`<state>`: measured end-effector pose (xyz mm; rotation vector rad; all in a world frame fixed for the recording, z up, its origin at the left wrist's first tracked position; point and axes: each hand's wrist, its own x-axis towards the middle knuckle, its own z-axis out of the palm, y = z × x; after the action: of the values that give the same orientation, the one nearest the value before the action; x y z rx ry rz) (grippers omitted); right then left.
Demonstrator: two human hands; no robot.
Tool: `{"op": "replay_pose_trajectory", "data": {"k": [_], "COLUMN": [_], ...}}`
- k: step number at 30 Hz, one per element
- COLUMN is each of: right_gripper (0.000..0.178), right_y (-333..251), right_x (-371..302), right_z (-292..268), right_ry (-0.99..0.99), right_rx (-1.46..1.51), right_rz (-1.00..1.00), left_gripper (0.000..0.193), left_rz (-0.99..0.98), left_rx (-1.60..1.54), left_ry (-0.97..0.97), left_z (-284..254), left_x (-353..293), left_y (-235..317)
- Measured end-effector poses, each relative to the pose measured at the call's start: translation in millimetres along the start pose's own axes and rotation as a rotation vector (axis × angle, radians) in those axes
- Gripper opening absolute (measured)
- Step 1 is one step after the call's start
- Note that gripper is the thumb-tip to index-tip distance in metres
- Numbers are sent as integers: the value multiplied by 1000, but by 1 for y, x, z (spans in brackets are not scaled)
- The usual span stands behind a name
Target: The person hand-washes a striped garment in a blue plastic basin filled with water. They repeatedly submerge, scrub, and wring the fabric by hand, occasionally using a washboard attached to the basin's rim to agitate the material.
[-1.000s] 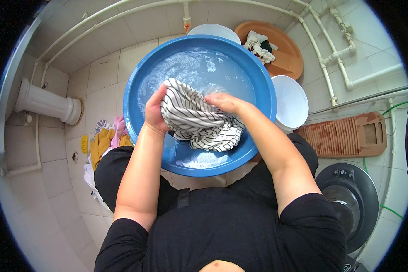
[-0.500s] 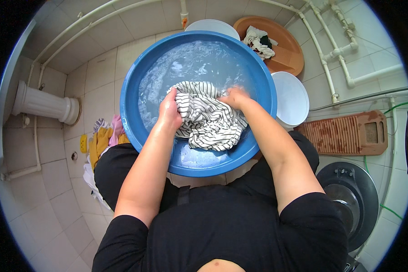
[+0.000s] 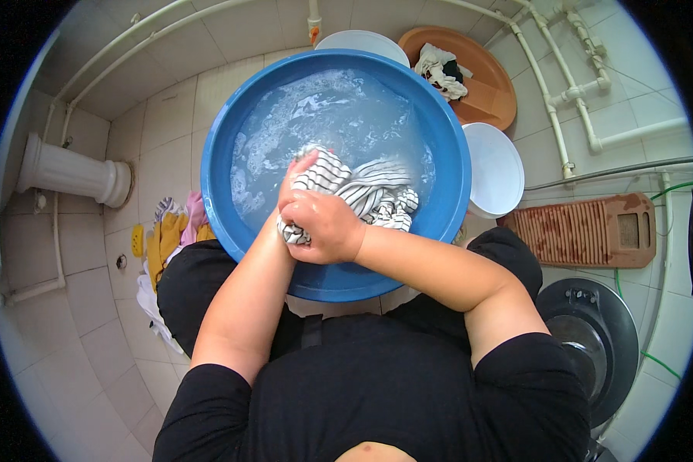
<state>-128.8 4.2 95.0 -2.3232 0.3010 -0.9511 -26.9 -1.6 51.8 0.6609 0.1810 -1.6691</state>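
A wet white garment with dark stripes (image 3: 377, 185) lies bunched in soapy water inside a large blue basin (image 3: 222, 146). My right hand (image 3: 323, 225) reaches across to the left and is closed in a fist around a gathered part of the cloth, a bit of which sticks out below its fingers. Just behind it, my left hand (image 3: 294, 181) grips the same garment and is partly hidden by the right. The two hands meet near the basin's near left side. The rest of the garment trails to the right in the water.
Beyond the basin stand a white tub (image 3: 362, 40) and a brown basin (image 3: 497, 73) holding clothes (image 3: 439, 71). Right are a white bucket (image 3: 494, 169), a brown washboard (image 3: 581, 231) and a dark round-lidded appliance (image 3: 593, 331). Coloured clothes (image 3: 165, 239) lie left on the tiles.
My right hand has moved left and nearer, from the garment's right side to beside my left hand, and has closed on the cloth. The garment is now more bunched.
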Motion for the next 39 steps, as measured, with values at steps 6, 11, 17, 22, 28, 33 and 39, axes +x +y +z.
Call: {"op": "replay_pose_trajectory", "data": {"k": [6, 11, 17, 22, 28, 33, 39], "right_gripper": [23, 23, 30, 49, 72, 55, 41], "right_y": [64, 37, 83, 175, 173, 158, 63], "right_x": [-10, -3, -11, -53, -64, -64, -3], "right_z": [-15, -5, -10, -57, -68, -56, -10], "right_ry": [240, 150, 250, 329, -263, -144, 93], "right_rx": [-207, -104, -185, -155, -66, -634, 226], "right_rz": [270, 260, 556, 1027, 1325, 784, 404], "left_gripper": [25, 24, 33, 37, 38, 37, 41], "left_rz": [103, 172, -48, 12, 208, 368, 274], "left_rx": [196, 95, 305, 121, 45, 141, 97], "left_ry": [271, -237, 359, 205, 117, 158, 69], "left_z": [-7, -43, 30, 9, -3, -13, -25], "left_x": [11, 17, -10, 1, 10, 17, 16], "left_y": [-23, -24, -16, -15, -9, -12, -1]}}
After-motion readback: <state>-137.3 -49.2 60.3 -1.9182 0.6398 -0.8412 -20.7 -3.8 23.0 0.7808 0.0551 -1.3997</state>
